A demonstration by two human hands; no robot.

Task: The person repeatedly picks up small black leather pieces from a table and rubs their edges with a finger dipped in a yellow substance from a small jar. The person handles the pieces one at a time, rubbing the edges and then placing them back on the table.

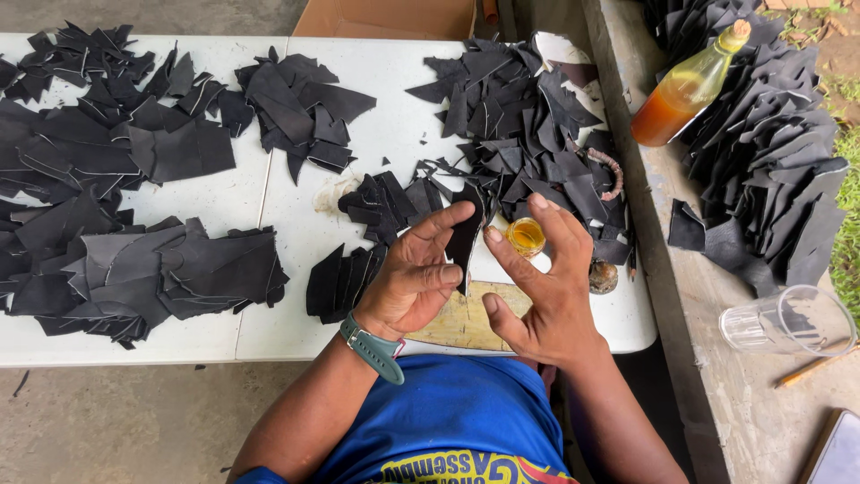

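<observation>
The left hand (414, 282) is pinching a small black leather piece (465, 240) between thumb and fingers, holding it upright just above the wooden board (466, 318) that is lying at the near edge of the white table (296, 215). The right hand (545, 291) is hovering just beside it, fingers loosely curled and apart, not closed on anything; whether a fingertip is brushing the piece's edge, I cannot tell. A small cup of amber liquid (526, 237) is sitting just behind the board, between the two hands.

The piece is looking thin and light, flexible rather than stiff — it is likely bending under its own weight if gripped only at a tip, so the hold near its middle edge, as the left hand is taking it, seems soundest. Its matte surface should not be slippery unless wetted.

Left of the board, stacks of black cut pieces (134, 260) are covering the table; to the right, on a concrete ledge (717, 376), a bottle of amber liquid (685, 90) and a clear plastic cup (788, 321) are lying.
</observation>
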